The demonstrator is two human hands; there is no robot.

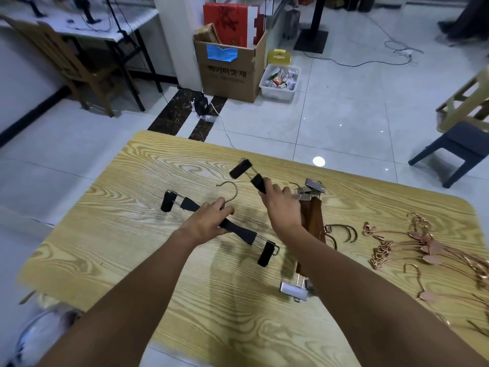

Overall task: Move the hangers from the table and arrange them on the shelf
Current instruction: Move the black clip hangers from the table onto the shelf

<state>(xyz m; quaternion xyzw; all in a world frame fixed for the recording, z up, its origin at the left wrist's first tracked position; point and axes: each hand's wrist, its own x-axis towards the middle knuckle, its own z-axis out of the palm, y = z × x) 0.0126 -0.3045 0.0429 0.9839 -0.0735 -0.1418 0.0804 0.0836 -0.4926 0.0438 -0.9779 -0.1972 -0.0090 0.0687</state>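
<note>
A black clip hanger with a bronze wire hook (pixel 239 232) was gripped at mid-bar by the left hand (pixel 209 221), the fingers curled round it just beside the hook's base. Whether it was lifted or resting on the pale wood-grain table (pixel 127 181) could not be told. A second black clip hanger (pixel 258 182) was clamped in the right hand (pixel 280 205) and held tilted above the tabletop, one clip pointing away; its hook was hidden by the hand. Just to the right a stack of brown wooden clip hangers (pixel 313 221) was seen lying on the table, and further right a tangle of rose-gold wire hangers (pixel 423 247). The shelf was not in view.

The step in hand was judged to be the gathering of the black pair for carrying. It would be done well if the two bars were brought parallel and the hooks turned the same way, so that both could be hung together. The grips were best kept near the hooks, so that the clip ends would not swing. Care would be needed that no clip was caught on the wooden stack close by.
</note>
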